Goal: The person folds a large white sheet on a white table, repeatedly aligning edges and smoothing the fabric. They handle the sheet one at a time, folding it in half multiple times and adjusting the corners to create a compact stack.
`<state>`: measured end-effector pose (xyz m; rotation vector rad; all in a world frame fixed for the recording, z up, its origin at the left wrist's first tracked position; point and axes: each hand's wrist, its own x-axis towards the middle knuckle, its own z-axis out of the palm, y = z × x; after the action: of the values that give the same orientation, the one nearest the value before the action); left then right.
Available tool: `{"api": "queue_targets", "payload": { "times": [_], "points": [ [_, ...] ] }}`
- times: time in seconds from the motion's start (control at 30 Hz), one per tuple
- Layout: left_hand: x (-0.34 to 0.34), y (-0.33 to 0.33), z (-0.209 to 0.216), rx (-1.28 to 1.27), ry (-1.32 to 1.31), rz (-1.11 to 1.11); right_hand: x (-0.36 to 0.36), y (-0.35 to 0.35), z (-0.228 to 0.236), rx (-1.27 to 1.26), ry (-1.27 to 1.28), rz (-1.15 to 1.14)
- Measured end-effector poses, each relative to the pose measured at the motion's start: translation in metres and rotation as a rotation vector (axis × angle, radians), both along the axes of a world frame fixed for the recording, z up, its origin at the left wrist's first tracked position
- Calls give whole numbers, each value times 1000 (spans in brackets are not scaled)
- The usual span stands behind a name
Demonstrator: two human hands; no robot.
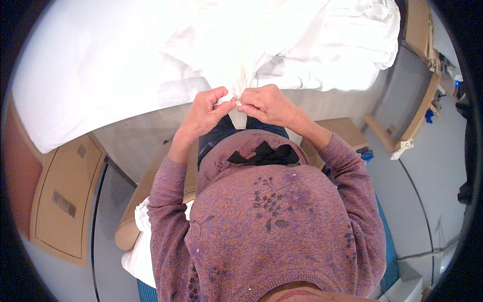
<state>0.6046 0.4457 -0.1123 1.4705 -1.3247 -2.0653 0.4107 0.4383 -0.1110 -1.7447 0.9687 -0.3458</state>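
Note:
A white cloth (211, 55) lies across the bed, and its near end narrows into gathered folds in front of my waist. My left hand (205, 111) is closed, thumb and fingers pinching a white strip of this cloth. Close beside it, my right hand (267, 104) grips the gathered folds, its fingers curled over them. The two hands almost touch, and a short pale tail of material hangs below them against my dark trousers. Bright light washes out much of the cloth, so its exact kind and any knot or tie are hard to make out.
The bed's white sheet (75, 90) hangs over its near edge. A wooden cabinet (65, 201) stands at the left. Behind me is a padded tan seat (128, 229) with white fabric (141, 261). Wooden furniture (417, 110) with a hanging white cloth (402, 149) lines the right side.

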Motion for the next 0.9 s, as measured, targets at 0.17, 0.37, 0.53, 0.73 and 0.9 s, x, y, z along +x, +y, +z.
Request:
{"api": "queue_targets", "payload": {
  "times": [0.17,0.37,0.53,0.73,0.9],
  "points": [
    [31,-12,-6,-25,-214,167,-21,-2,2,-25,55,-9],
    [58,-16,-14,-179,-317,148,-28,-2,-3,11,105,-15],
    [57,-32,-15,-582,-577,42,-30,0,-12,-71,136,25],
    [101,-67,-19,-690,-830,81,-38,12,-27,-146,149,26],
    [133,-98,-17,-909,-1050,31,-42,18,-50,-182,267,41]
  ]
}}
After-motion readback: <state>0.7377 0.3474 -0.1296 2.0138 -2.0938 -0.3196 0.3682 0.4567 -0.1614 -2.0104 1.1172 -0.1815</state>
